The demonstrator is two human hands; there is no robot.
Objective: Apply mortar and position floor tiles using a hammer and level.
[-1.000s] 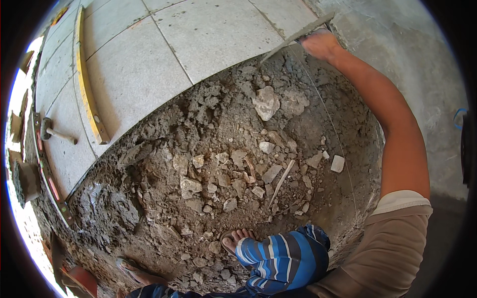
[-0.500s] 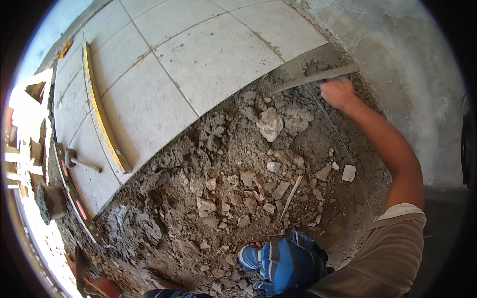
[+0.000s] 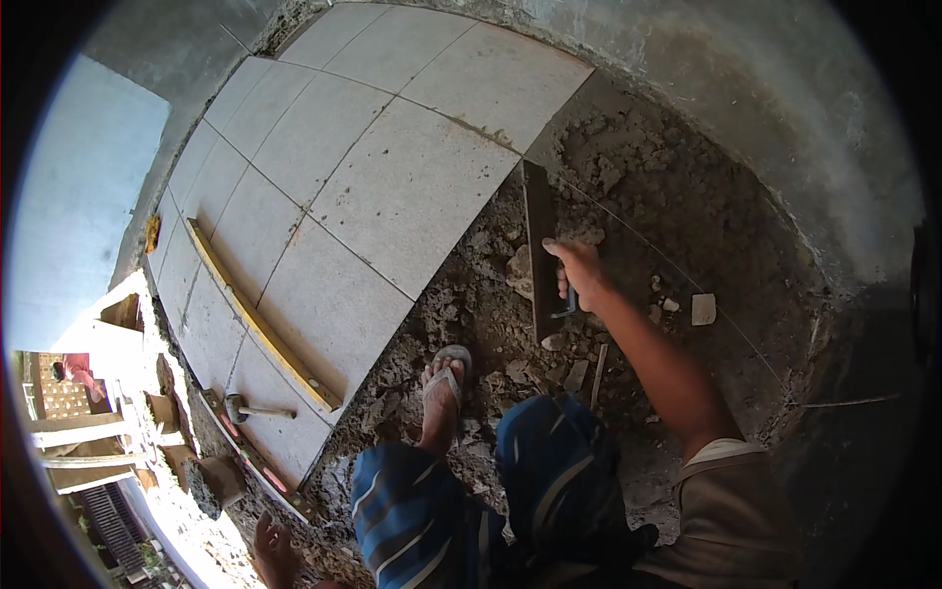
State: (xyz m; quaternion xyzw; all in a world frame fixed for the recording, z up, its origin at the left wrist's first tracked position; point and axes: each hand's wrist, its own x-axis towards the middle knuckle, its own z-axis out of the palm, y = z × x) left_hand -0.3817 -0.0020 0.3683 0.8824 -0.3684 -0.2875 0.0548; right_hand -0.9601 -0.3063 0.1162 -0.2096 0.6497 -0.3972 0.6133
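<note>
My right hand (image 3: 579,275) is closed round the handle of a long, flat float (image 3: 535,245), held nearly edge-on above the rubble and mortar bed. The float's far end is at the corner of a laid floor tile (image 3: 402,187); I cannot tell whether they touch. A taut string (image 3: 648,240) runs beyond my hand across the bed. Low at the left, my left hand (image 3: 275,550) is partly in view, fingers apart and nothing visible in it. My sandalled foot (image 3: 444,383) stands on the rubble beside the tile edge.
On the tiles lie a yellow straightedge (image 3: 260,319) and a mallet (image 3: 257,408). A dark level with red parts (image 3: 250,456) lies along the tiles' left edge, near a mortar-caked container (image 3: 218,483). A pale tile piece (image 3: 704,309) rests on the bed below the wall (image 3: 775,118).
My right hand has brought the float from the wall side back left and nearer, turning it lengthwise. My view has shifted; my foot and left hand now show more clearly.
</note>
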